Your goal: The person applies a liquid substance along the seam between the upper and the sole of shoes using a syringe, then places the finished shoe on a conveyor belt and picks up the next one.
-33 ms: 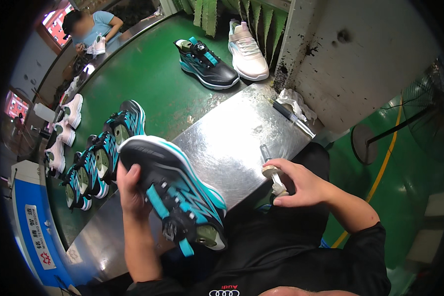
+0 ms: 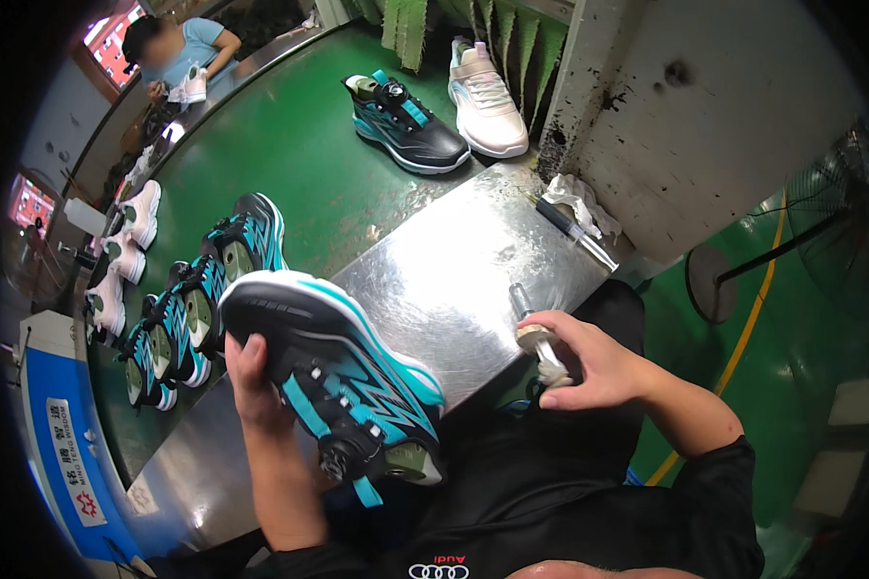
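The left hand (image 2: pixel 246 381) grips a teal-and-black sneaker (image 2: pixel 333 381) by its heel, fingers wrapped around it; the shoe lies tilted above the near edge of the steel surface (image 2: pixel 454 280), long axis running far-left to near-right, toe nearest; the right hand (image 2: pixel 589 362) closes its fingers on a small brush tool (image 2: pixel 541 343).

Left hand (image 2: pixel 248 378) raised, fingers clamped in a grip; right hand (image 2: pixel 589 362) curled closed, forearm bent inward

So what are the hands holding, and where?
The left hand grips a teal shoe by its toe end. The right hand holds a small brush-like tool near its lower end.
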`<state>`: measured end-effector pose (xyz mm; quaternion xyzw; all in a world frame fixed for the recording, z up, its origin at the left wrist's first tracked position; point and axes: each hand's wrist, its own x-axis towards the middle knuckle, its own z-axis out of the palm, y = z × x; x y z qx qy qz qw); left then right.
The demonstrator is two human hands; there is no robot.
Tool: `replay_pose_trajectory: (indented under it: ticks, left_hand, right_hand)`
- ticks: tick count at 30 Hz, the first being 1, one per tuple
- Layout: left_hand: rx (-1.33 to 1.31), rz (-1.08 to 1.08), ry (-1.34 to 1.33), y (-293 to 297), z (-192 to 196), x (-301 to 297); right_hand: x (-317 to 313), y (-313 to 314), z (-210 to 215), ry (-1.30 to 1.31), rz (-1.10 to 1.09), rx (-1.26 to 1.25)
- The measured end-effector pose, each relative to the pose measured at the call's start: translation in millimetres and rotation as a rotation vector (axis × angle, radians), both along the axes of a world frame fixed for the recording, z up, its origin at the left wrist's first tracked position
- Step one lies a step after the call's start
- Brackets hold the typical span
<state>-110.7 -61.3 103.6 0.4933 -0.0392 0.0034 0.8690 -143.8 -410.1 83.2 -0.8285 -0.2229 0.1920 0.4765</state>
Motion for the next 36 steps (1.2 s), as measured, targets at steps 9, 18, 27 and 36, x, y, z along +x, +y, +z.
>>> replay_pose_trajectory:
  ticks: [9, 18, 27, 36]
  left_hand:
    - [-0.189, -0.01, 0.015, 16, -26, -25]
    - [-0.09, -0.038, -0.161, 16, -31, -35]
    - [0.01, -0.112, -0.348, 19, -37, -35]
    - [0.032, -0.099, -0.404, 21, -37, -35]
  right_hand:
    - [-3, 47, 51, 0.372, 0.125, 0.74]
    - [14, 115, 69, 0.346, 0.519, 1.124]
    - [13, 127, 74, 0.408, 0.533, 1.086]
    - [9, 132, 69, 0.397, 0.431, 1.08]
